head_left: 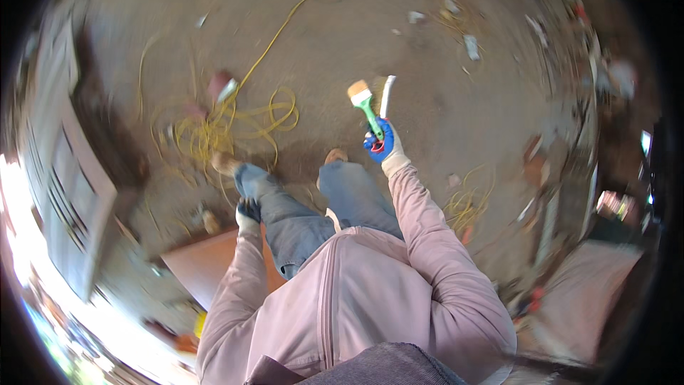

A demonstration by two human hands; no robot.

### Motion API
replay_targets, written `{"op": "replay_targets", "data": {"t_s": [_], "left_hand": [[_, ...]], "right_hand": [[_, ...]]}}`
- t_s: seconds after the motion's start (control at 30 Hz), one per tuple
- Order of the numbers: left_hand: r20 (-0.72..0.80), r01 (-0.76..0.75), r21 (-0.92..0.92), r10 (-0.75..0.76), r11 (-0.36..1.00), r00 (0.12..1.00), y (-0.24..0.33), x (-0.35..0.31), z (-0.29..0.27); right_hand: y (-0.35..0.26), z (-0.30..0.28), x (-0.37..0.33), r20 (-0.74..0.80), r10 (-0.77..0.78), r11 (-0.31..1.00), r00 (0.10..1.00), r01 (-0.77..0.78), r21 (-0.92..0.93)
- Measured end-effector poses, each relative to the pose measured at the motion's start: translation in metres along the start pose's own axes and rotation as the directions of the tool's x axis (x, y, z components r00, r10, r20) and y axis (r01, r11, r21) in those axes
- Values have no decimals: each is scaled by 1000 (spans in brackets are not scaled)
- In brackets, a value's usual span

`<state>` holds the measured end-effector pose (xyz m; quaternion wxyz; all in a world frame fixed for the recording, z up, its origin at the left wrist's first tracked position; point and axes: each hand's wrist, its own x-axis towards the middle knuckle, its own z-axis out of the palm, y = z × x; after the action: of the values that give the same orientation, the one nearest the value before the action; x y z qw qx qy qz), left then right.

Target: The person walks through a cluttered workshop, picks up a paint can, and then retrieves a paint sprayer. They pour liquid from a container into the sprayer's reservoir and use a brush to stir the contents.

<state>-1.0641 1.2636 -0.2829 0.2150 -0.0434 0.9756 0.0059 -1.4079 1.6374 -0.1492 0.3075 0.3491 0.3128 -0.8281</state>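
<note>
The right hand (380, 144), in a blue rubbery glove, is clamping its grip around a green plastic-handled flat paintbrush (364, 103) and a slim white brush (386, 96), raised over the dusty floor (427, 85); the gloved left hand (248, 212) is hanging, its grip indistinct.

The right hand (380, 141), in a blue and white glove, is raised in front of the body with its grip closed, the pink-sleeved arm stretched forward and up from the shoulder. The left hand (248, 212), in a dark glove, hangs low beside the left thigh, arm nearly straight.
</note>
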Motion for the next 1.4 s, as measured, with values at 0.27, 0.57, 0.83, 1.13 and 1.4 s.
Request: {"op": "replay_targets", "data": {"t_s": [0.27, 0.57, 0.83, 1.13, 1.4], "left_hand": [[287, 282, -916, 26, -285, 958, 240, 204, -260], [285, 453, -847, 481, -278, 829, 528, 359, -384], [203, 157, -979, 595, 129, 778, 694, 485, -495], [153, -227, -889, 726, 398, 671, 913, 596, -578], [299, 6, -902, 615, 431, 730, 1094, 721, -561]], "right_hand": [[-99, -14, -100, -6, -267, 961, 964, 266, -79], [-268, -57, -89, -137, -608, 644, 782, 386, -661], [-424, -111, -139, -464, -618, 767, 635, 616, -178], [-601, -220, -164, -310, -654, 608, 690, 723, 327], [-820, -340, -134, -498, -464, 656, 732, 662, 363]]}}
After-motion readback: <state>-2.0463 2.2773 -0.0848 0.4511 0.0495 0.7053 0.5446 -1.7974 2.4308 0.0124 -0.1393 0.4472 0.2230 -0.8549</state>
